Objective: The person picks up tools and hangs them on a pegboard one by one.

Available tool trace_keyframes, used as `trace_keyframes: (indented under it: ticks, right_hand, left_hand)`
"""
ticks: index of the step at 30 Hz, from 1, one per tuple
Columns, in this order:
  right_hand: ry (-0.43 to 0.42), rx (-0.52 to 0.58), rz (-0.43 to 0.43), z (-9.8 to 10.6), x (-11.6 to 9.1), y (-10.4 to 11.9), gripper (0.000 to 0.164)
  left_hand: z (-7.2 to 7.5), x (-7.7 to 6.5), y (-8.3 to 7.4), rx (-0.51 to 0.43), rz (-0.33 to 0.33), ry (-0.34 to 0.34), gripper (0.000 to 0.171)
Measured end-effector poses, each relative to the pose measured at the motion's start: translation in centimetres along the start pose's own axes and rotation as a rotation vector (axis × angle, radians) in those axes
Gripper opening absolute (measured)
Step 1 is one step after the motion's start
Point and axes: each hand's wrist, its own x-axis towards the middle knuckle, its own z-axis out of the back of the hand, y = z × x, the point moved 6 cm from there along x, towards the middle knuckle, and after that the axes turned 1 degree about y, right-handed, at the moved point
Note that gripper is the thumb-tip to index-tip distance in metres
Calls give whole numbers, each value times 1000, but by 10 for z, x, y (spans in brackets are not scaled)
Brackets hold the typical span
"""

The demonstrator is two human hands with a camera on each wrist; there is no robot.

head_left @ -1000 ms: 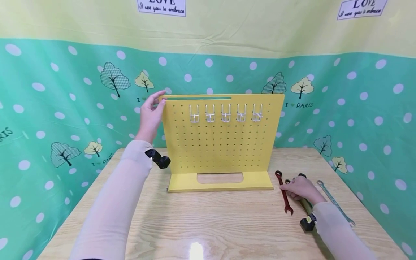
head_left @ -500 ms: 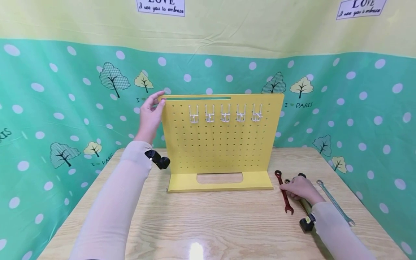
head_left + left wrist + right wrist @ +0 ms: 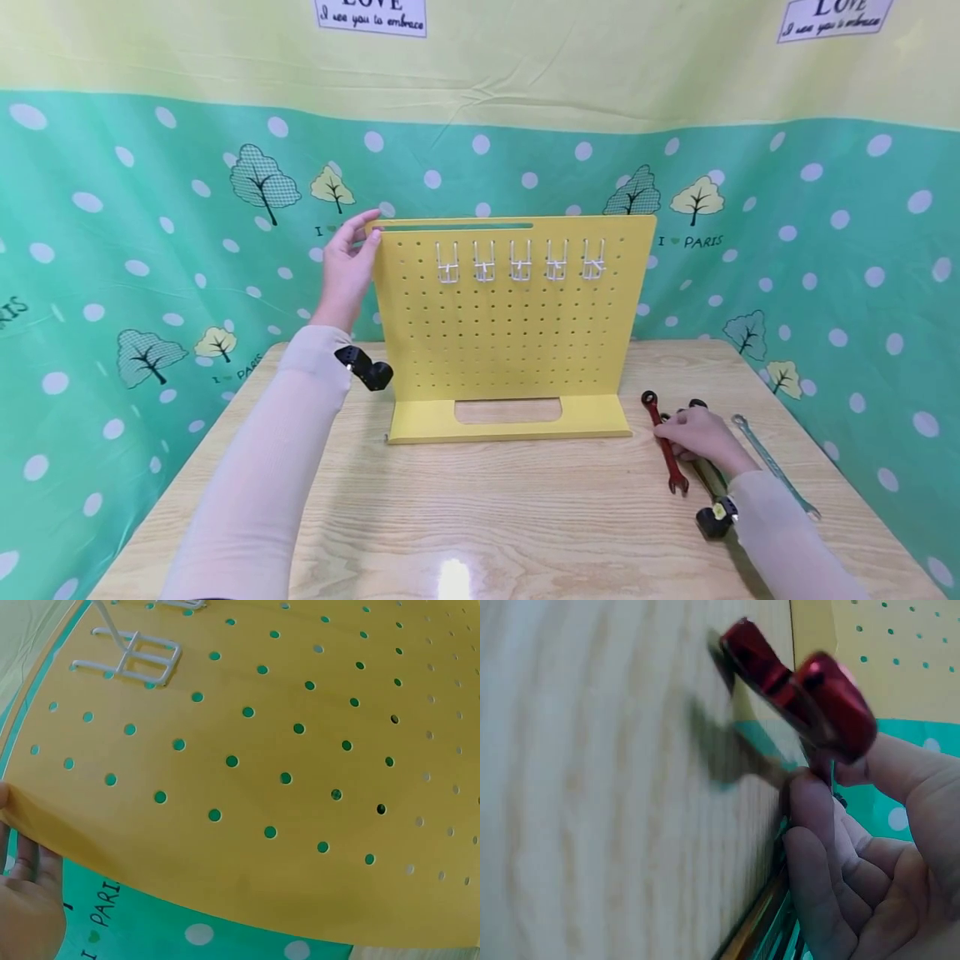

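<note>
1. The top left corner of the yellow pegboard (image 3: 501,313) is gripped by the left hand (image 3: 348,271), with the thumb laid on the front face and the other fingers tucked behind the edge
2. The red wrench (image 3: 669,457) is pinched by the fingers of the right hand (image 3: 703,437), just beside the right end of the pegboard's base
3. In the right wrist view, the wrench's open end is seen raised clear of the tabletop (image 3: 450,500); whether its ring end touches cannot be told
4. An olive-gold wrench (image 3: 707,479) is partly hidden beneath the right hand, and a pale teal wrench (image 3: 772,462) is laid slantwise farther right
5. Five white wire hooks (image 3: 520,265) are fixed in a row across the pegboard's upper part
6. The tabletop is backed by a polka-dot curtain (image 3: 457,158)
</note>
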Motion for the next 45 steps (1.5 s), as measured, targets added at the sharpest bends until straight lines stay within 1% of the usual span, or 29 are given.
trace_keyframes:
  ticks: [6,9,16,22,27,30,34,38,45]
  right_hand:
    - [3,-4,-1,1,0,-2,24]
    - [16,19,-2,1,-1,-1,24]
    - [50,56,52,1,-5,11,24]
    - [38,46,121,2,-9,25,21]
    - [46,92,175,1,-14,38,20]
    - [63,104,202,0,-17,46,24]
    - [74,115,218,-4,-20,56,26]
    - [82,131,232,-8,-19,66,22]
    - [101,154,273,-18,-18,93,24]
  left_hand:
    - [0,1,0,23,5,6,33]
    - [0,1,0,24,4,10,34]
    - [1,1,0,40,12,13,33]
    - [2,1,-1,33,26,15,32]
    - [2,1,-2,31,39,15,31]
    - [2,1,-2,30,46,13,30]
    - [2,1,-2,42,53,12,31]
    - [3,1,-2,42,57,13,32]
    - [3,2,-2,46,62,8,31]
